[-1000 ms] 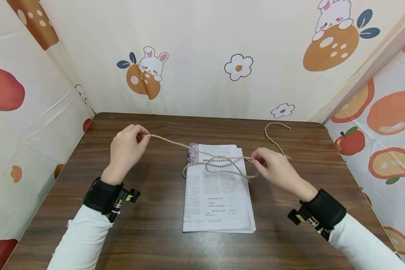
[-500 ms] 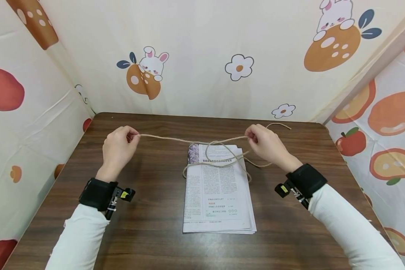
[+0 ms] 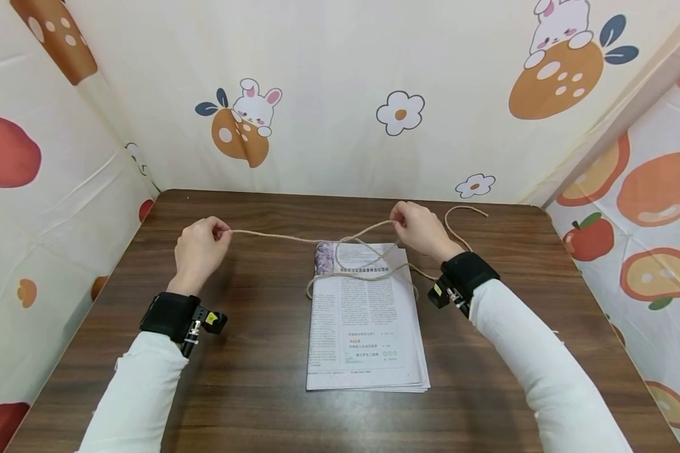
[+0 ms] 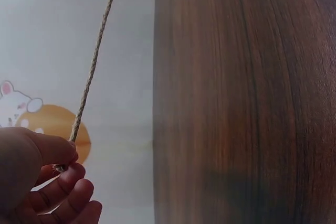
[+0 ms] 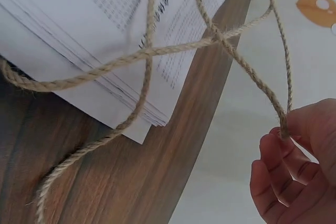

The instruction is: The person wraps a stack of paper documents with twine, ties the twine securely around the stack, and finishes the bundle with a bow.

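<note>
A folded stack of newspapers lies on the table, with a tan jute rope looped and crossed over its upper part. My left hand pinches one end of the rope between thumb and fingers, left of the stack; the frayed tip shows in the left wrist view. The rope runs fairly straight from there to the loops. Above the stack's upper right corner, my right hand pinches a bend of the rope, and two strands meet at its fingertips in the right wrist view.
The rope's other end curls on the dark wooden table at the back right. A patterned cloth wall rises behind the table's far edge, and printed cloth hangs at the right side.
My right hand has moved up and left from the stack's right side, lifting a bend of the rope. The left hand has shifted slightly left, drawing its strand out.
</note>
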`<state>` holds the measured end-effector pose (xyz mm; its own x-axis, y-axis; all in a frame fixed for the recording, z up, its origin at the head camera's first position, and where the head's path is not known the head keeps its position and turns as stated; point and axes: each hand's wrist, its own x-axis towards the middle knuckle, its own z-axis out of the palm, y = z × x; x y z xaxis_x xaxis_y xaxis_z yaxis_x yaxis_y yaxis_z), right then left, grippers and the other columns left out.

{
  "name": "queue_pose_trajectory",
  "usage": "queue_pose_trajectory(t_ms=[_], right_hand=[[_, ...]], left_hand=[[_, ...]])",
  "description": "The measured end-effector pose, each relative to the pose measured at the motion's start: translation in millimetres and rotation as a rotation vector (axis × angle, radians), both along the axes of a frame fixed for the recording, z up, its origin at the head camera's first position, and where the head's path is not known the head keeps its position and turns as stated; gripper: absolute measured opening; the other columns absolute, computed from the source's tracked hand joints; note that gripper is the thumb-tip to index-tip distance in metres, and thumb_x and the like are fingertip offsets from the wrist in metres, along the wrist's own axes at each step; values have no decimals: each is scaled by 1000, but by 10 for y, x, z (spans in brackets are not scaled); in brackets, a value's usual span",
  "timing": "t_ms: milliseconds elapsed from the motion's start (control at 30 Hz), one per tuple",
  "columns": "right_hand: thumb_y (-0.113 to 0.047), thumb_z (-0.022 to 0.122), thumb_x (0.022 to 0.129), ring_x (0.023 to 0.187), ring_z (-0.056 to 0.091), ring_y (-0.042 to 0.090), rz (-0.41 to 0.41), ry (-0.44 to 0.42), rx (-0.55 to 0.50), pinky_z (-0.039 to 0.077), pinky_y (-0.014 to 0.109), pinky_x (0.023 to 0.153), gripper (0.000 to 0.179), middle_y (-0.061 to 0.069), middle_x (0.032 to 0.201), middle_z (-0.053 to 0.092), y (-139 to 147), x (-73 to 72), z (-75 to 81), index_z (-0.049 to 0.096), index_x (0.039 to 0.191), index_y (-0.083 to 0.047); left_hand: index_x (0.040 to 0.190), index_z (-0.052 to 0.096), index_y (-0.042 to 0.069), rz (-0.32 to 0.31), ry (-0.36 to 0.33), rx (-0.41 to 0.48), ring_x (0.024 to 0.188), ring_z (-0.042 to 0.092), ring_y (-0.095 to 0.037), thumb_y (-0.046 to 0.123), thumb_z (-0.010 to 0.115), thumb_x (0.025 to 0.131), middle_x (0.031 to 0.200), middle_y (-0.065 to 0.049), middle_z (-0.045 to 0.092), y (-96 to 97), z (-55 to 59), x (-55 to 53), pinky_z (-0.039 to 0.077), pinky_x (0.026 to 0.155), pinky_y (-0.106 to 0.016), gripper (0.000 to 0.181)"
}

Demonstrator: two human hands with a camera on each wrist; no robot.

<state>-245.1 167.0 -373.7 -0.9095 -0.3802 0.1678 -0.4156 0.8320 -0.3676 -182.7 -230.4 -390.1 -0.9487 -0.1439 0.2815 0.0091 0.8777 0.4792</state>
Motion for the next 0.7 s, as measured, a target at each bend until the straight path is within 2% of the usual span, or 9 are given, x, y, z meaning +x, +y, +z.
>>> queue_pose_trajectory(t_ms=[200,400,600,700], right_hand=[[-9,54,88,75,54,23,-46,-37,14,43,37,64,9,10,86,58,-28,-100,-103,60,95,-5],[-8,54,88,74,53,22,-29,-70,30,43,35,63,9,9,87,57,-37,-62,-253,59,94,-5],[-7,54,88,73,53,21,2,-52,39,43,34,63,8,9,86,57,-50,-16,-268,60,93,-6],[-5,54,87,73,53,20,51,-35,35,44,34,63,8,8,85,57,-47,8,-253,61,92,-6]], left_hand=[[87,63,5,-2,-76,-8,63,52,-25,17,56,89,76,-10,58,-15,-106,-60,35,49,-31,15],[87,63,6,-25,-143,-25,61,52,-25,17,58,88,74,-10,58,20,-234,-92,36,47,-30,13],[87,63,6,-32,-157,-42,62,53,-26,17,58,88,76,-10,59,44,-238,-92,37,48,-32,13],[87,63,5,-38,-152,-67,65,54,-27,17,58,87,79,-11,59,70,-222,-91,39,49,-33,12]])
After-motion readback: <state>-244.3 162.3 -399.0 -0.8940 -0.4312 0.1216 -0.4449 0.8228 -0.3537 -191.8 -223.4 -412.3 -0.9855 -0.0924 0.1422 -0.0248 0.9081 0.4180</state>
